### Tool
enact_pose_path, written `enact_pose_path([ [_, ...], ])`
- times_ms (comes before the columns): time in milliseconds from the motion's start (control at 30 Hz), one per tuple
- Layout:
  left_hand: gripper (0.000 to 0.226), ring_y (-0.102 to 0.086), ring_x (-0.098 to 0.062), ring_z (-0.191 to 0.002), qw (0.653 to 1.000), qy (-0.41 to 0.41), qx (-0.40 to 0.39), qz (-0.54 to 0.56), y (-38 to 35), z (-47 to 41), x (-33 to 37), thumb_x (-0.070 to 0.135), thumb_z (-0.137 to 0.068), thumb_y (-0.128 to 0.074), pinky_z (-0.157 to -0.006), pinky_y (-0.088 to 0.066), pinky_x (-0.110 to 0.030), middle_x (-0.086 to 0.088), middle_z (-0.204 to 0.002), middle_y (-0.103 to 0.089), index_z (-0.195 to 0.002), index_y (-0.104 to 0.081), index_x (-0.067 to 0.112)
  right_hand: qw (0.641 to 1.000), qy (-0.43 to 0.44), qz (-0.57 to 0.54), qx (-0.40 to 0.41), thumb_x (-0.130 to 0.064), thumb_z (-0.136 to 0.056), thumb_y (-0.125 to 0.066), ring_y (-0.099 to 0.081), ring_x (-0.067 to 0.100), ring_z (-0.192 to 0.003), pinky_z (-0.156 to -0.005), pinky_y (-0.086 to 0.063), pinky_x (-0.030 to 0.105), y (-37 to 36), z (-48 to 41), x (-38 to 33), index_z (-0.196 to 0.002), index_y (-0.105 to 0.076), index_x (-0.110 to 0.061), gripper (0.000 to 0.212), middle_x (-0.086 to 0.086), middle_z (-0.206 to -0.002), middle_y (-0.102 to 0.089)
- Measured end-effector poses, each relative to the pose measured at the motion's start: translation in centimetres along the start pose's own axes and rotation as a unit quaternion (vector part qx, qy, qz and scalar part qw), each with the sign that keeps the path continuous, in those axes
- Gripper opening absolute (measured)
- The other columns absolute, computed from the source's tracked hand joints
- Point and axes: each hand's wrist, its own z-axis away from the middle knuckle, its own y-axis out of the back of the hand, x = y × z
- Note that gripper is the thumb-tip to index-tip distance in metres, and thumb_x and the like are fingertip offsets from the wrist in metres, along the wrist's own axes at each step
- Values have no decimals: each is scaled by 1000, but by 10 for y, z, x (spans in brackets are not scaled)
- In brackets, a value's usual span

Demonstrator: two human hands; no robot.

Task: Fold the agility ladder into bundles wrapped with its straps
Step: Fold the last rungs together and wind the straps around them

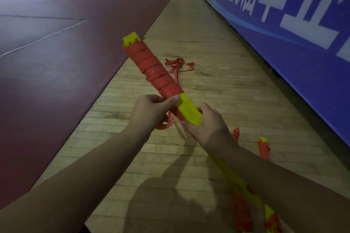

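Observation:
A bundle of yellow ladder rungs (189,108) points up and away from me, its upper half wound in orange strap (151,66). My left hand (151,111) holds the strap at the lower edge of the winding, thumb pressed against the bundle. My right hand (206,126) grips the bare yellow part just below. A loose strap loop (166,124) hangs under my left hand. More loose strap (178,63) lies on the floor beyond. The bundle's near end (269,213) runs under my right forearm.
A second wrapped bundle (263,148) lies on the wooden floor strip (217,85) to the right. A blue banner wall (284,39) runs along the right side. Dark red sports flooring (66,58) spreads to the left.

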Motion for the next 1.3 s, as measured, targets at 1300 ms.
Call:
enact_pose_path([
  [1300, 42, -63, -30, -86, 961, -62, -169, 212, -5, -21, 0, 19, -84, -67, -73, -56, -31, -16, -95, -69, -118, -63, -7, 956, 7, -228, -184, -23, -80, -83, -73, 11, -78, -70, -58, 32, 42, -7, 5, -89, -75, -31, 14, -4, -86, -78],
])
